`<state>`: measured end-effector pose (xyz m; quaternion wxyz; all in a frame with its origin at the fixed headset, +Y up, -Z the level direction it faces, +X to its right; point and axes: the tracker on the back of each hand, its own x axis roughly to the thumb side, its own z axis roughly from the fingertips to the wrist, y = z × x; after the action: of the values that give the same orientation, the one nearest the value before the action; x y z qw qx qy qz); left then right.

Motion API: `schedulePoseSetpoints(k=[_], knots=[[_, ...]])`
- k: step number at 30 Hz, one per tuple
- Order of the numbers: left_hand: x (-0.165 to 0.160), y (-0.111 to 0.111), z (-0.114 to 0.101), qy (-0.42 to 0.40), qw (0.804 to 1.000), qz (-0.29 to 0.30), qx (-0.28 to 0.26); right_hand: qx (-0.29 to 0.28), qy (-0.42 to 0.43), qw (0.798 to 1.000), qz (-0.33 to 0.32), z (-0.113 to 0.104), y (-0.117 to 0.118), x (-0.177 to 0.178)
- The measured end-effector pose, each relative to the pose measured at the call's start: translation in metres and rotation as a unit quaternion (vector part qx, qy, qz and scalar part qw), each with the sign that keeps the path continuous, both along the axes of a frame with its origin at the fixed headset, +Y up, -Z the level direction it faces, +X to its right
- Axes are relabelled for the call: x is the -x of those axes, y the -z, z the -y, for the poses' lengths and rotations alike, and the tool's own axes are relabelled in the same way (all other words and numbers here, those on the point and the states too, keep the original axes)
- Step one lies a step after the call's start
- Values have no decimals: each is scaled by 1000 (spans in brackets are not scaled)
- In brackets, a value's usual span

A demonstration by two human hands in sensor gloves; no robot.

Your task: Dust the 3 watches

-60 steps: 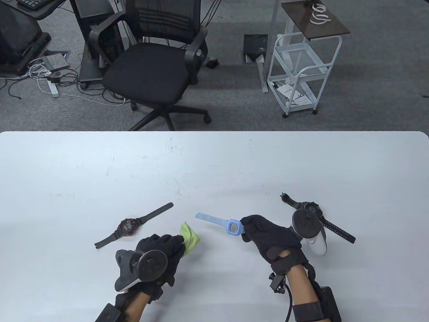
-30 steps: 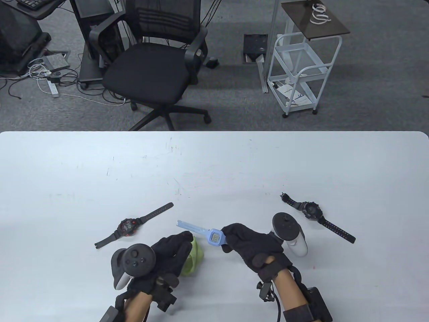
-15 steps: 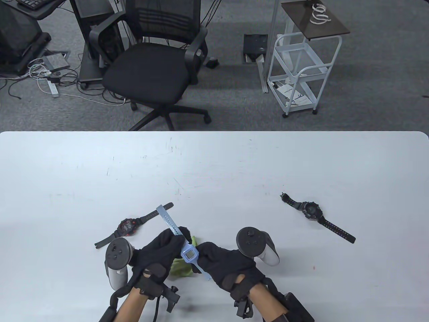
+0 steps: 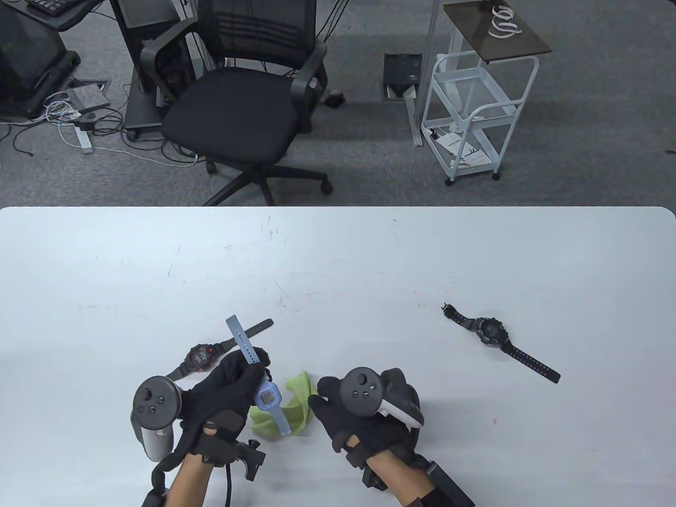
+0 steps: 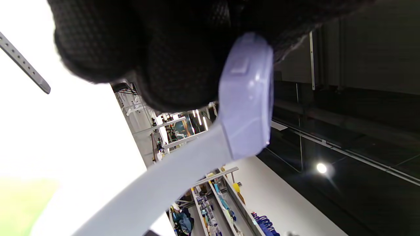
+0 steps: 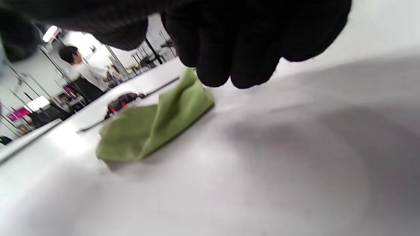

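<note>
Counting three watches and one cloth

We are seeing a blue watch (image 4: 266, 395) in the left hand (image 4: 224, 393), a red-faced watch (image 4: 200, 357) just beyond it, a black watch (image 4: 491, 331) well beyond the right hand (image 4: 354, 417), and one green cloth (image 4: 293, 404) between both hands.

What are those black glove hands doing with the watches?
A person is dusting watches at a white table. The left hand holds the blue watch up off the table. The right hand holds nothing and hangs right by the green cloth, which lies crumpled on the table. A red and black watch lies behind the left hand, and a dark watch lies off to the right. Nobody is touching those two.
</note>
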<state>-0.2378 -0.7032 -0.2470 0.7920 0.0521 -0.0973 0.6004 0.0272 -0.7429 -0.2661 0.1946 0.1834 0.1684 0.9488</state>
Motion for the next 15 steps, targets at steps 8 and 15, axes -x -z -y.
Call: schedulePoseSetpoints(k=[8, 15], knots=[[-3, 1, 1, 1, 1000, 7, 8, -36, -135, 990, 6, 12, 5, 24], [-4, 0, 2, -2, 1000, 2, 14, -4, -41, 998, 37, 17, 15, 0]])
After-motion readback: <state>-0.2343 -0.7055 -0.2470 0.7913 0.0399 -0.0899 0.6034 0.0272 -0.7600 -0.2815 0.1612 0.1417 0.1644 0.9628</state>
